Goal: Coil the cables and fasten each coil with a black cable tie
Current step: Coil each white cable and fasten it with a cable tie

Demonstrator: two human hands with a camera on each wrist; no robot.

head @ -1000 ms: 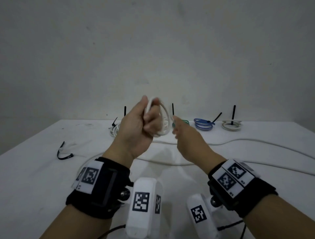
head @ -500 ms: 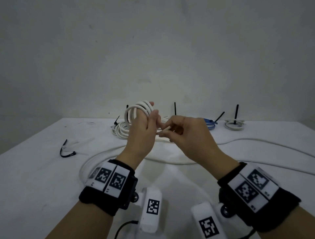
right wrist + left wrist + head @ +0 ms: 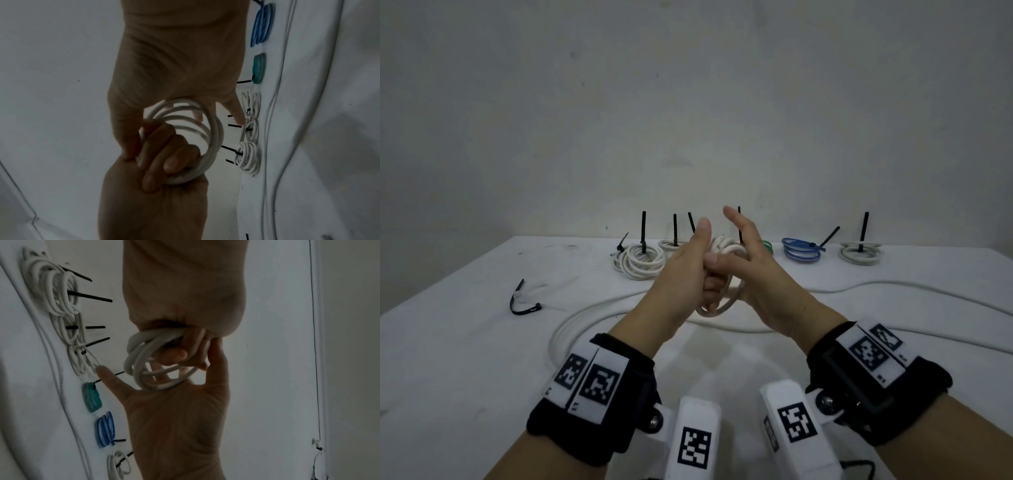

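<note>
A thick white cable is wound into a coil (image 3: 724,245) held in the air between both hands. My left hand (image 3: 685,274) grips the coil with curled fingers (image 3: 160,159) and its thumb points up. My right hand (image 3: 760,274) is spread with straight fingers, its palm (image 3: 174,410) against the side of the coil (image 3: 139,360). The rest of this cable (image 3: 592,315) trails down onto the table in a wide loop. A loose black cable tie (image 3: 522,301) lies on the table at the left.
Several tied coils stand in a row at the table's back edge, black tie tails sticking up: white ones (image 3: 640,262), a green one (image 3: 767,245), a blue one (image 3: 801,251), a white one (image 3: 859,253). Another stretch of white cable (image 3: 893,286) crosses the right side.
My right hand pinched the cable beside the left hand; now it is spread flat against the coil. My left hand has turned thumb up and the coil hangs lower in its fingers.
</note>
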